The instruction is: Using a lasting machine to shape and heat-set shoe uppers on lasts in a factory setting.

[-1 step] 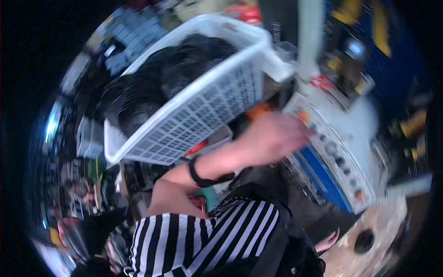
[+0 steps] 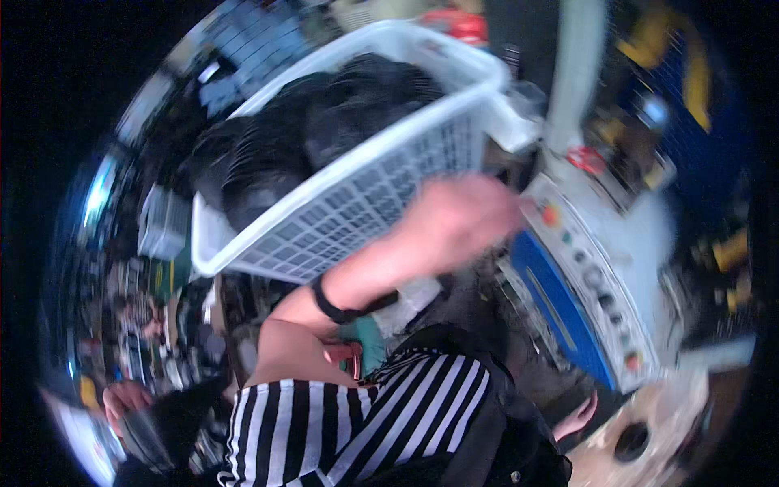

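My left hand (image 2: 464,217), with a black band round the wrist, is raised between a white plastic basket (image 2: 365,195) and a control panel (image 2: 590,272) with round knobs and coloured buttons. Motion smears its fingers, so their pose and anything in them stay unclear. Glossy black ribbed pieces (image 2: 268,166), stacked together, fill the basket. Low at the right, my right hand (image 2: 578,416) shows only in part, fingers stretched out and nothing visible in them. Closest to it is a worn tan surface (image 2: 665,422) bearing a dark round disc or hole (image 2: 631,441).
A blue panel (image 2: 560,312) sits beside the controls on the white machine (image 2: 641,227). A pale post (image 2: 576,73) rises behind it. At the far left is another person's hand (image 2: 126,399), near dark cloth. A grey crate (image 2: 165,221) stands left of the basket.
My left hand has drawn back from the control panel, leftward and up toward the basket's side. The whole view has shifted slightly. My right hand looks much the same.
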The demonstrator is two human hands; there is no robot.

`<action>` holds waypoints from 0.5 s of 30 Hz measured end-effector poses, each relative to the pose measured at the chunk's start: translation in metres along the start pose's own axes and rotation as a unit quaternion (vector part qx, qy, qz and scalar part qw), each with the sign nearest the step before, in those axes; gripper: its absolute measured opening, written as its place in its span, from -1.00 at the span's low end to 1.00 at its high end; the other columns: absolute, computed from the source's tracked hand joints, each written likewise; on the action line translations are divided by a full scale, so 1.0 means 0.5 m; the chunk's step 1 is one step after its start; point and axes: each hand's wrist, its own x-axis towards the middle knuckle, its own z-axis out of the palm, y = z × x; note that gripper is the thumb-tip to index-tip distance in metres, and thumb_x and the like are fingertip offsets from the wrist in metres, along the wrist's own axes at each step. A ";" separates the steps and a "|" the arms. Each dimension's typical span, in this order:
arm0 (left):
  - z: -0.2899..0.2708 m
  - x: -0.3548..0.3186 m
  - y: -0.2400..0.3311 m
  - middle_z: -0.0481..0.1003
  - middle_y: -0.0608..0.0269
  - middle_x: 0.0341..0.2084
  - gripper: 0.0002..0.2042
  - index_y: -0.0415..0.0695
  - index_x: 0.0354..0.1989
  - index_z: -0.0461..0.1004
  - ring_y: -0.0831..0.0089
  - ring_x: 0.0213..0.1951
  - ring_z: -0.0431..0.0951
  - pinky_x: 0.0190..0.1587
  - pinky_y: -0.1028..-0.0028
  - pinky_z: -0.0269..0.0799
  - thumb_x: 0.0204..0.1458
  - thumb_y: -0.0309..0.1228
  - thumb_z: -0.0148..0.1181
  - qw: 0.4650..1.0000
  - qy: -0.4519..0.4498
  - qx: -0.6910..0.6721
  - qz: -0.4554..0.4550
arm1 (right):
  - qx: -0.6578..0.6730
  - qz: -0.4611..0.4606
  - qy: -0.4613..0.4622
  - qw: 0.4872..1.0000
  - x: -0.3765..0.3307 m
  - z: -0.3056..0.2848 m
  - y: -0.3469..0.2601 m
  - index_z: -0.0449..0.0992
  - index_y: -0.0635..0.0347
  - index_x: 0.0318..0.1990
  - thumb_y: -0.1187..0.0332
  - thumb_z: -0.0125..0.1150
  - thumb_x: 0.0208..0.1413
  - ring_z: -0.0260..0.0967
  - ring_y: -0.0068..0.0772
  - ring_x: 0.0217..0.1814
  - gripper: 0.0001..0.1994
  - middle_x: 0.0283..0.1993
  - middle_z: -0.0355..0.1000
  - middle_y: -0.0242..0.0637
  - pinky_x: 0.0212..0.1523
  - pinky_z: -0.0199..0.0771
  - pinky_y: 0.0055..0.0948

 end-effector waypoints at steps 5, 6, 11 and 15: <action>-0.459 -0.235 -0.220 0.56 0.27 -0.42 -0.86 -0.21 -0.28 0.54 0.59 -0.36 0.51 -0.25 0.57 0.41 0.00 -0.46 0.16 0.903 0.129 0.191 -0.362 | 0.083 -0.151 -0.218 0.961 0.074 0.291 -0.360 0.40 0.38 -0.05 0.40 -0.03 0.19 0.31 -0.33 0.00 -0.74 -0.06 0.42 -0.16 0.08 0.22 -0.42; -0.540 -0.309 -0.268 0.55 0.31 -0.47 -0.83 -0.23 -0.26 0.53 0.60 -0.40 0.50 -0.28 0.59 0.40 0.01 -0.44 0.16 0.857 0.164 0.187 -0.452 | 0.103 -0.173 -0.251 0.947 0.064 0.329 -0.430 0.41 0.37 -0.07 0.41 -0.03 0.19 0.32 -0.36 -0.01 -0.75 -0.07 0.43 -0.17 0.07 0.23 -0.43; -0.763 -0.619 -0.452 0.53 0.17 -0.40 -0.73 -0.01 -0.21 0.50 0.24 -0.28 0.54 -0.25 0.31 0.44 -0.10 -0.25 0.22 0.700 0.105 0.487 -0.511 | 0.210 -0.207 -0.390 0.873 0.005 0.500 -0.632 0.44 0.31 -0.11 0.46 -0.04 0.18 0.32 -0.44 -0.05 -0.80 -0.11 0.44 -0.25 0.05 0.24 -0.47; -0.738 -0.679 -0.547 0.44 0.20 -0.40 -0.74 -0.03 -0.27 0.39 0.19 -0.25 0.48 -0.27 0.25 0.43 -0.13 -0.25 0.22 0.645 -0.059 0.608 -0.459 | 0.197 -0.215 -0.454 0.842 -0.045 0.544 -0.748 0.45 0.28 -0.16 0.52 -0.05 0.17 0.33 -0.47 -0.08 -0.84 -0.16 0.44 -0.30 0.03 0.26 -0.49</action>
